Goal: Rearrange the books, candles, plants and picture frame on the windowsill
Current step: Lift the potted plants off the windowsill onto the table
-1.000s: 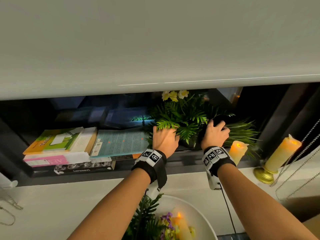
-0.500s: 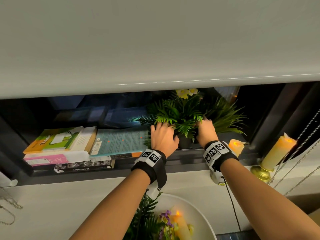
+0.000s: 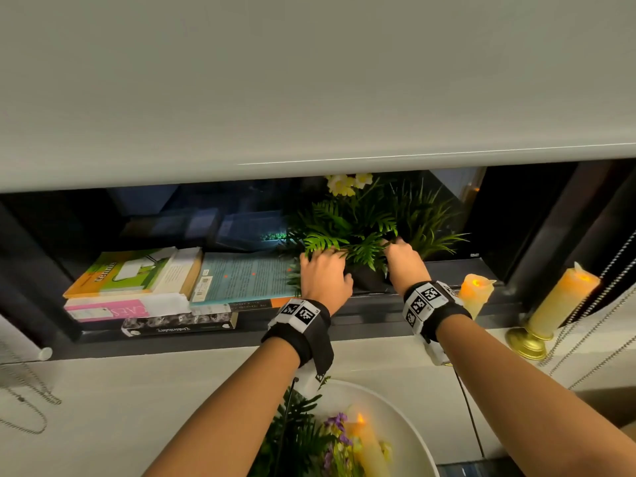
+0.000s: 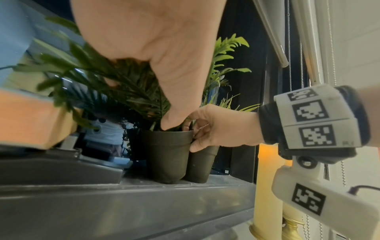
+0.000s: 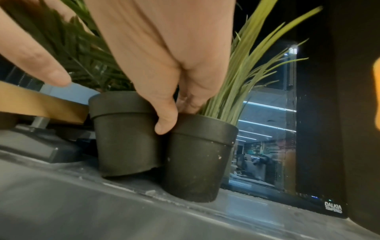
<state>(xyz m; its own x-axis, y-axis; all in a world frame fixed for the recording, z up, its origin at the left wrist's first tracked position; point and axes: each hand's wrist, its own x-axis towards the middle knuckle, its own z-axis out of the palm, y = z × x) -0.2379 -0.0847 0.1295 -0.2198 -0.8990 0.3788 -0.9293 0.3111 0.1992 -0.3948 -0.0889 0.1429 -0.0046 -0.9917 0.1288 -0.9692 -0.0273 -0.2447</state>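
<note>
On the dark windowsill (image 5: 102, 211) two black pots stand touching. The fern pot (image 5: 125, 133), with yellow flowers (image 3: 347, 184), is on the left and slightly tilted. The grass pot (image 5: 197, 159) is on the right. My right hand (image 5: 174, 116) pinches the grass pot's rim, thumb outside and fingers inside. My left hand (image 3: 323, 280) rests on the fern fronds (image 3: 327, 235) with its thumb (image 4: 172, 113) pointing down near the fern pot (image 4: 166, 154); its fingers are partly hidden in the leaves. Stacked books (image 3: 137, 280) lie to the left.
A lit short candle (image 3: 476, 294) and a tall candle on a gold holder (image 3: 564, 304) stand right of the pots. A roller blind (image 3: 309, 98) hangs low over the sill. A white bowl (image 3: 406, 418) with greenery and a candle sits below. Bead chains (image 3: 605, 297) hang at the right.
My right hand has brought the grass pot left and set it down against the fern pot. My left hand has stayed on the fern.
</note>
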